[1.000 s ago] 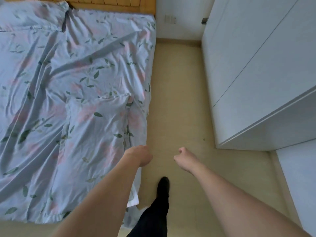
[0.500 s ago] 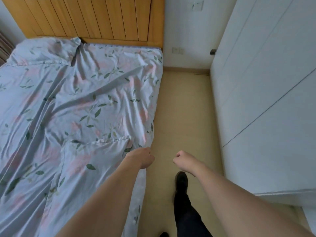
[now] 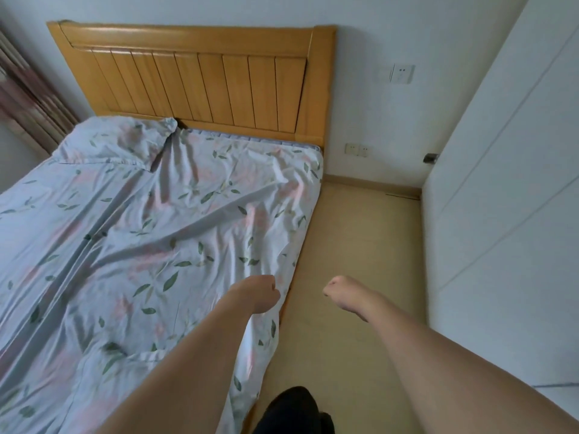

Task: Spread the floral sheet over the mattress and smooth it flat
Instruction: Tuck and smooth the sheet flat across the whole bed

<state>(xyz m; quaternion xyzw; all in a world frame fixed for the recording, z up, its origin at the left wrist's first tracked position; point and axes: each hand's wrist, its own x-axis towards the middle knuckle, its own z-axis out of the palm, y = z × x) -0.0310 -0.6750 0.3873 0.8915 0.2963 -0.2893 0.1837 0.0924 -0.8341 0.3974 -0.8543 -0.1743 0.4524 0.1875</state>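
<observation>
The floral sheet [image 3: 163, 233], pale blue with pink flowers and green leaves, lies over the mattress with long creases and a folded flap near the bottom. A matching pillow [image 3: 119, 142] rests at the head end on the left. My left hand [image 3: 260, 292] is a closed fist over the sheet's right edge, holding nothing. My right hand [image 3: 341, 292] is also a closed fist, held over the floor beside the bed and apart from the sheet.
A wooden headboard [image 3: 200, 79] stands against the far wall. A white wardrobe [image 3: 507, 214] lines the right side, leaving a narrow strip of beige floor [image 3: 360, 245]. Wall sockets [image 3: 357, 149] sit low by the headboard. A curtain [image 3: 28, 98] hangs at far left.
I have walked along the bed toward the headboard and the view has tilted up. Both fists keep the same pose in front of me.
</observation>
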